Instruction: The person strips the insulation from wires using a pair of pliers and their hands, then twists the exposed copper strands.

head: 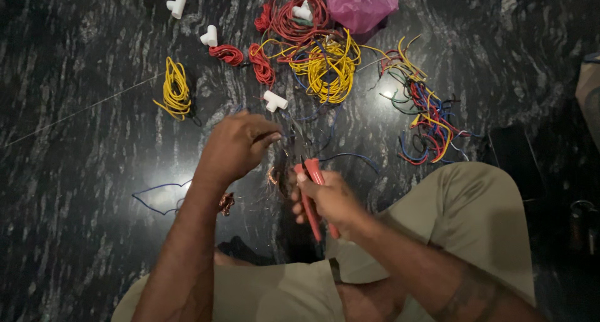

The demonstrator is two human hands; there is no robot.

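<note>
My right hand (328,200) grips red-handled pliers (310,172), their jaws pointing up toward a thin blue wire (350,156) on the dark marble floor. My left hand (237,146) pinches the near end of that wire at the pliers' tip, fingers closed on it. Small clumps of bare copper strands (226,203) lie beside my left wrist, and another copper clump (272,175) sits between my hands.
Coils of yellow wire (175,89), a yellow bundle (328,66), red wire coils (294,13), mixed coloured offcuts (425,113), white plastic pipe fittings (274,101), a pink bag (359,4), a blue wire loop (159,197) on the floor. My bent knees fill the bottom.
</note>
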